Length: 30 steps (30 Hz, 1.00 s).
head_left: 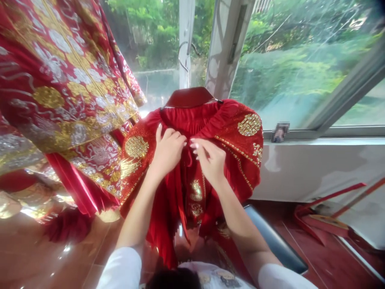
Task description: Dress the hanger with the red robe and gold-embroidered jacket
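Observation:
A red garment with a gathered upper edge and gold embroidery hangs from a dark red hanger with a metal hook. My left hand lies over its front just below the gathers, thumb and fingertips pinched on the red cloth. Close beside it, my right hand is closed in a pinch at the same spot, fingertips nearly meeting the left ones. Between the two hands a thin red tie loops down. Exactly which bit of cloth or tie each fingertip grips is hidden.
At left hangs a large red robe with gold and silver embroidery. Behind are sliding windows over a white sill, with a small blurred object on it. A dark padded seat and red straps are lower right.

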### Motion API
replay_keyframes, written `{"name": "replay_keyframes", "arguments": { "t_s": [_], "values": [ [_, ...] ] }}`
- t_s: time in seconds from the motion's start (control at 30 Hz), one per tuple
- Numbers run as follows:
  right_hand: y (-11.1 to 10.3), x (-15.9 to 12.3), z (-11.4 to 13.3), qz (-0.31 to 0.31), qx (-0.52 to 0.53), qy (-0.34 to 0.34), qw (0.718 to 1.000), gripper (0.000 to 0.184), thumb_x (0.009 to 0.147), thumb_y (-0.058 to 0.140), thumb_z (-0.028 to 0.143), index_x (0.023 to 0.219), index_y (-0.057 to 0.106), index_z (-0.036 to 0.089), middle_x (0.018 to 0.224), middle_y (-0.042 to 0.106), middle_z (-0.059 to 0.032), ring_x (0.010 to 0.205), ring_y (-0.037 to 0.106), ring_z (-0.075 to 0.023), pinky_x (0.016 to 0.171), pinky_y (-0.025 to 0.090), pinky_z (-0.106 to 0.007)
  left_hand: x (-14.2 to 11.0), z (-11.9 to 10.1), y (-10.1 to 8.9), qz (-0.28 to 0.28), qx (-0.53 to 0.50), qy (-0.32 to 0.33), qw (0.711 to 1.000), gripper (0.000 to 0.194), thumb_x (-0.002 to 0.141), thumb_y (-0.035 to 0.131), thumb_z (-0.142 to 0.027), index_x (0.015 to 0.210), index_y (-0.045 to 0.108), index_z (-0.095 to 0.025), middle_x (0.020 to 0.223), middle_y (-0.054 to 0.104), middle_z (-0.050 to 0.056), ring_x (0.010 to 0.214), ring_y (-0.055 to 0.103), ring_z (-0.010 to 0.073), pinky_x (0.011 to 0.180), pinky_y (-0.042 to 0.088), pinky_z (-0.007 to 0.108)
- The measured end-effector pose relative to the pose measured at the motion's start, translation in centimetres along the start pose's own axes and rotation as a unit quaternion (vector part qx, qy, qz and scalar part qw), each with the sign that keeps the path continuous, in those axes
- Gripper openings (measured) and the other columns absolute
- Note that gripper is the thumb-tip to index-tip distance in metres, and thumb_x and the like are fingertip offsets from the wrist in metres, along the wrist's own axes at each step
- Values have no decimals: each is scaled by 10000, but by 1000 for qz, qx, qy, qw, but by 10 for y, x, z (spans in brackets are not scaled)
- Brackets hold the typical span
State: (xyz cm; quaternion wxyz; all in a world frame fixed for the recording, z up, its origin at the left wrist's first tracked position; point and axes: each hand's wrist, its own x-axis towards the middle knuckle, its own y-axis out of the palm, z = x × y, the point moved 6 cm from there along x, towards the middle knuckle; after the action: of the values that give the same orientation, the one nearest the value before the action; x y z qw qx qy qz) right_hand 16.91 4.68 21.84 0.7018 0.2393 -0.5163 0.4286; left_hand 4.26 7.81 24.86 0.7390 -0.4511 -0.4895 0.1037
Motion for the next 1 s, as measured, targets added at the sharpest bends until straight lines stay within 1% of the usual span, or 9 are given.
{"name": "replay_keyframes", "arguments": {
  "t_s": [0.13,0.23,0.3,0.37,0.47,0.7,0.83,0.93,1.0],
  "values": [
    [4,15,-2,31,-59,-71,995,242,943,506,140,1014,738,156,895,681,-63,788,654,-132,761,558,-263,1,-3,-2,2,-30,-9,1000,290,977,395,-199,950,684,-200,914,684,33,1064,525,228,1190,137,572],
    [3,15,-4,39,-81,-119,989,242,942,521,126,1037,740,163,891,659,-54,781,641,-114,755,555,-238,3,-3,-1,-1,-54,-15,998,292,972,398,-194,942,688,-211,908,684,23,1052,524,219,1197,114,563],
    [2,13,-5,51,-88,-148,984,260,949,508,115,1021,746,190,914,663,-43,831,648,-112,784,555,-228,3,-2,-1,-4,-63,-18,998,300,971,395,-196,920,690,-217,892,681,18,1045,524,214,1202,96,556],
    [3,11,-7,70,-97,-153,981,269,963,494,139,1020,745,216,963,670,-36,877,652,-116,823,559,-236,3,0,0,-4,-73,-20,997,307,972,391,-199,906,690,-220,889,680,12,1044,524,211,1202,87,553],
    [6,10,-12,98,-97,-133,982,258,978,485,201,994,742,213,986,669,-42,884,650,-133,843,565,-260,4,2,2,-1,-87,-22,996,305,968,393,-201,912,691,-224,901,683,9,1049,522,213,1198,80,561],
    [12,11,-10,108,-130,-139,976,297,1011,406,210,995,697,152,929,645,-72,853,641,-138,815,547,-255,4,6,4,8,-117,-34,992,277,949,425,-210,930,700,-233,912,687,6,1064,513,216,1201,75,550],
    [13,8,-11,80,-170,-170,967,298,1015,383,201,946,667,143,922,656,-82,843,643,-143,734,535,-240,2,4,1,-4,-121,-35,992,279,960,416,-209,935,693,-231,911,685,-1,1066,513,210,1203,80,534],
    [8,4,-10,24,-198,-173,964,286,1016,362,187,927,633,164,914,640,-75,821,636,-129,659,515,-217,0,-3,-3,-13,-108,-36,993,297,971,396,-198,928,689,-225,895,679,2,1055,517,203,1203,98,517],
    [3,2,-7,-21,-192,-159,968,251,1010,369,180,933,608,178,906,621,-70,823,631,-132,672,517,-232,-1,-7,-7,-17,-102,-35,994,312,980,381,-198,922,686,-227,885,675,3,1048,520,199,1202,112,513]
  ]
}}
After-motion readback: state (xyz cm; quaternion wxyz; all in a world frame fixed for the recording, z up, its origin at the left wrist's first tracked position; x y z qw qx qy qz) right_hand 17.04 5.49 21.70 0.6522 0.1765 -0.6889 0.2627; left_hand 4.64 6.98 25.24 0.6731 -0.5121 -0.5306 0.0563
